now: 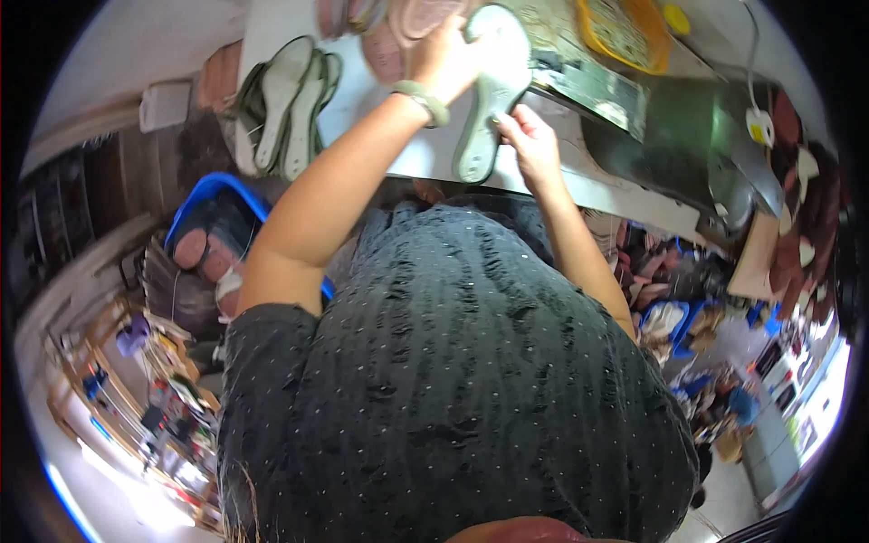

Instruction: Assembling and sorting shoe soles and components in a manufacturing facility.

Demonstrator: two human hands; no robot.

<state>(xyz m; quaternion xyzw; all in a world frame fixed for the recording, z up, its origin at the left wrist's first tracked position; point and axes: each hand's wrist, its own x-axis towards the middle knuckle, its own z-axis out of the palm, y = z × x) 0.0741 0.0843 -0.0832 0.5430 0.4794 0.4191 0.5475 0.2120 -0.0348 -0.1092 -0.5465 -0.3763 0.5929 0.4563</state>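
Over the white worktable (416, 149), a pale grey-green shoe sole (493, 86) with a dark rim is held up in both hands, its broad toe end away from me and its heel toward me. My left hand (448, 59) is closed on the left edge of the toe part. On the right edge, just above the heel, the thumb and fingers of my right hand (532, 145) pinch the sole. Small marks dot the heel end. Pink sole pieces (385, 54) lie beyond my left hand, partly hidden by it.
Stacked pale soles (285, 100) with dark edges sit at the table's left. A yellow basket (668, 50) of small pieces is at the far right, near a dark green machine (674, 136). Below left stands a blue bin (204, 185) holding pink pieces.
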